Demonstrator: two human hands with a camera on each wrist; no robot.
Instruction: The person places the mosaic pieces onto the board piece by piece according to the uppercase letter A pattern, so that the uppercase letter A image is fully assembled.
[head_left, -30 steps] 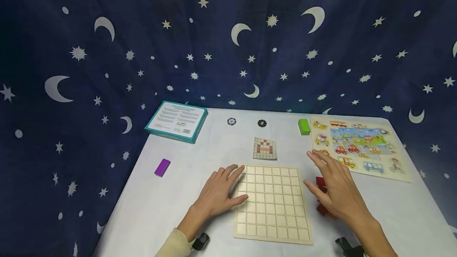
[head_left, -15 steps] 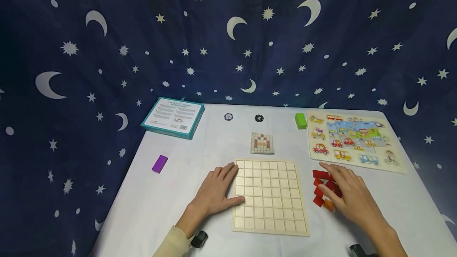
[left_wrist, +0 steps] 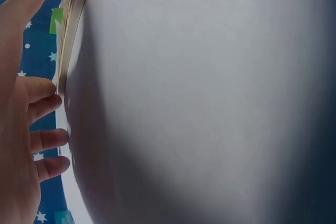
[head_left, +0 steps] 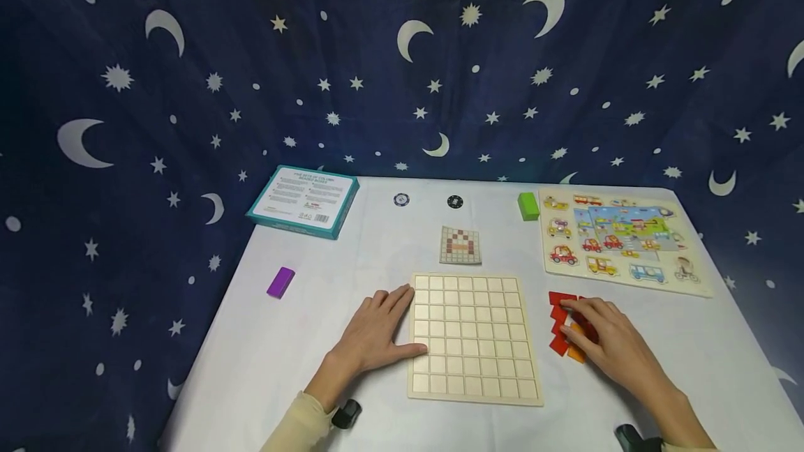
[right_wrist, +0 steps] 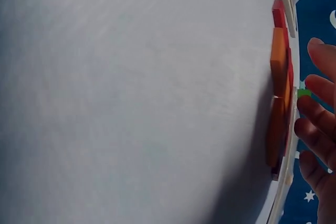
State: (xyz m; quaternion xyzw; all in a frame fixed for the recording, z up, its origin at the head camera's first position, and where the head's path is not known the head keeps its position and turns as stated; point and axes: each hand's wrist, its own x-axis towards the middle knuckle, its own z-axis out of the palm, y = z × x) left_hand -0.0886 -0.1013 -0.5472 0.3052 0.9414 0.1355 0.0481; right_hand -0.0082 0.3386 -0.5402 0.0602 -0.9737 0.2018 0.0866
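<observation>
A pale wooden grid board (head_left: pixel 475 337) lies flat in the middle of the table. My left hand (head_left: pixel 375 333) rests along its left side, fingers spread, with the index fingertip and thumb at the rim. To the right of the board lies a group of flat red tiles (head_left: pixel 557 330) with orange tiles (right_wrist: pixel 278 61) among them. Over this group is my right hand (head_left: pixel 612 344), its fingers bent loosely above the tiles. The right wrist view shows the fingers (right_wrist: pixel 315 135) above the tiles with nothing between them. Part of the group is hidden under the hand.
Behind the board lies a small pattern card (head_left: pixel 460 245). Two round chips (head_left: pixel 455 201) sit farther back. A green block (head_left: pixel 528 206) stands beside a vehicle puzzle board (head_left: pixel 628 243) at the back right. At the left are a teal box (head_left: pixel 306 202) and a purple block (head_left: pixel 280 282).
My right hand has moved down and right, over the tiles, uncovering several red and orange ones. The left hand stays at the board's left side. The head view has tilted slightly.
</observation>
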